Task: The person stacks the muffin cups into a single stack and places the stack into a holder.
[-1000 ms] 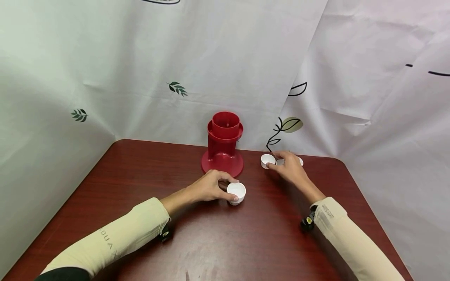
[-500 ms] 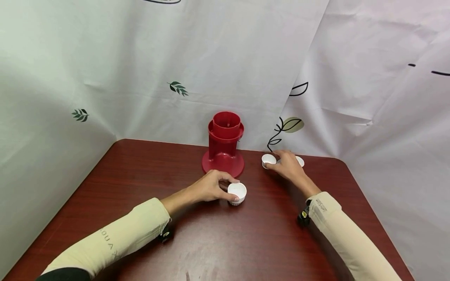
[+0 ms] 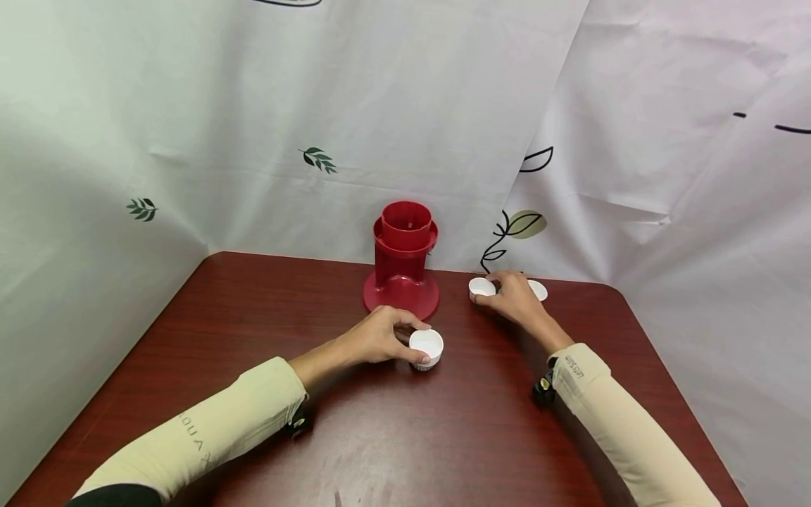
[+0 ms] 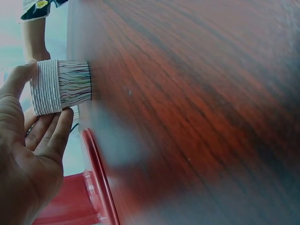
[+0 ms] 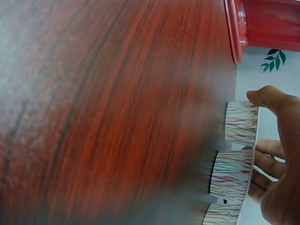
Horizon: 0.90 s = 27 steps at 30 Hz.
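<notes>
Backdrop (image 3: 431, 98): white cloth surrounds us at the back and on both sides, lightly creased, printed with dark green leaf sprigs (image 3: 319, 159) and black line drawings.
Tabletop (image 3: 475, 436): we look down on reddish-brown wood grain with rounded far corners, its sheen palest toward the near middle; the far edge runs just before the cloth.
Sleeves (image 3: 209, 415): cream fabric covers both forearms, lettered on each.
Red stand (image 3: 402, 282): it stands upright near the far edge, round-based, with a cup-like top set inside a wider ring.
Left hand (image 3: 374, 338): we see a narrow grip, thumb and fingers on opposite sides of the cup stack.
Right hand (image 3: 516, 299): thumb and fingers pinch the leftmost cup of a row.
Cup stack (image 3: 426, 345): nested, white inside, wavy-striped outside, upright on the wood in front of the stand.
Leftmost cup (image 5: 241, 123): upright by the far edge, right of the stand.
Other cups (image 5: 231, 174): we count two beside it.
</notes>
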Tool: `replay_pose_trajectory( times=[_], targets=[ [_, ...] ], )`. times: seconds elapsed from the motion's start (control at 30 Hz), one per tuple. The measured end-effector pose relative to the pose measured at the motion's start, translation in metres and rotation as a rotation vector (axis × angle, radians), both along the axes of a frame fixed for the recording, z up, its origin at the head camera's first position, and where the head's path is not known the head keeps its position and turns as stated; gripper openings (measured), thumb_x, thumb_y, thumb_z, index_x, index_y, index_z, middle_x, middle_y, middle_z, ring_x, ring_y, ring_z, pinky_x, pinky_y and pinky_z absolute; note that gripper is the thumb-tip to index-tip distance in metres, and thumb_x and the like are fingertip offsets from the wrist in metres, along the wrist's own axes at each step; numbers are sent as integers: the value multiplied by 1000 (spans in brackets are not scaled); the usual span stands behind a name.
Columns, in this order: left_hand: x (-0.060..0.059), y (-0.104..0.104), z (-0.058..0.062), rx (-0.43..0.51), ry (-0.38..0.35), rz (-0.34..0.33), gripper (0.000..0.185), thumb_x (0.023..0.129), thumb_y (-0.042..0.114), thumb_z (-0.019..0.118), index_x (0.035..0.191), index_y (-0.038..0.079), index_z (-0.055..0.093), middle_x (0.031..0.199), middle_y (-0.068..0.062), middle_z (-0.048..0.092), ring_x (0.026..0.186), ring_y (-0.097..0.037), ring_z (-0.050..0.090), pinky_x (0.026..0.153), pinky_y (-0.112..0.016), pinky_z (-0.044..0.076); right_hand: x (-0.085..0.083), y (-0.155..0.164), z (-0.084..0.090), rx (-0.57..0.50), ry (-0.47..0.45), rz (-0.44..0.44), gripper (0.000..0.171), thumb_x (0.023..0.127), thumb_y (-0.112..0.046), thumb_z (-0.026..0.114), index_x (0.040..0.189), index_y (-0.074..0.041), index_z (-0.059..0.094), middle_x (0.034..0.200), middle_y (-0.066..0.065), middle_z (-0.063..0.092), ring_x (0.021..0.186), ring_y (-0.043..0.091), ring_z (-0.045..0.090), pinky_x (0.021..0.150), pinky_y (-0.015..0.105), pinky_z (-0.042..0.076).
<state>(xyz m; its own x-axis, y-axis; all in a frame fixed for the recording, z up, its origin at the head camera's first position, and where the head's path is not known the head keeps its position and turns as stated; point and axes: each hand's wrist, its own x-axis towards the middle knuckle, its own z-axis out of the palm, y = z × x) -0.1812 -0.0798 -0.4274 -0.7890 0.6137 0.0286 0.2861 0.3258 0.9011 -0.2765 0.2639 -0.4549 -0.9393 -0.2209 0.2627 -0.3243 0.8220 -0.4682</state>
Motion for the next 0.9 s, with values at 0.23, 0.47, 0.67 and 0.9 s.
replay_pose_trajectory(
  times=[0.23,0.47,0.67,0.9],
  targets=[
    [0,-1,0,-5,4,5,51,85,17,101,131,4,82,117,-8,86,96,-15,85,91,-27,68,7,-6,12,-18,-38,8,70,87,-56,87,130,-1,78,127,24,80,120,47,70,100,61,55],
    [0,0,1,4,-3,6,52,84,15,102,130,2,82,117,-10,86,97,-16,85,92,-28,69,21,-16,26,-73,-46,27,69,87,-51,87,135,-2,78,138,24,78,132,46,70,111,60,55],
    [-1,0,0,4,6,8,52,83,15,102,130,2,83,117,-10,87,97,-16,85,93,-30,69,37,-26,42,-91,-93,38,59,92,-35,84,141,-4,76,141,20,77,134,40,69,114,55,54],
    [-1,0,-1,-3,6,9,52,83,16,102,130,3,83,117,-10,87,97,-15,85,92,-27,69,45,-30,47,-140,-80,43,56,93,-33,81,141,-4,76,139,20,77,120,35,67,99,46,53]
  ],
)
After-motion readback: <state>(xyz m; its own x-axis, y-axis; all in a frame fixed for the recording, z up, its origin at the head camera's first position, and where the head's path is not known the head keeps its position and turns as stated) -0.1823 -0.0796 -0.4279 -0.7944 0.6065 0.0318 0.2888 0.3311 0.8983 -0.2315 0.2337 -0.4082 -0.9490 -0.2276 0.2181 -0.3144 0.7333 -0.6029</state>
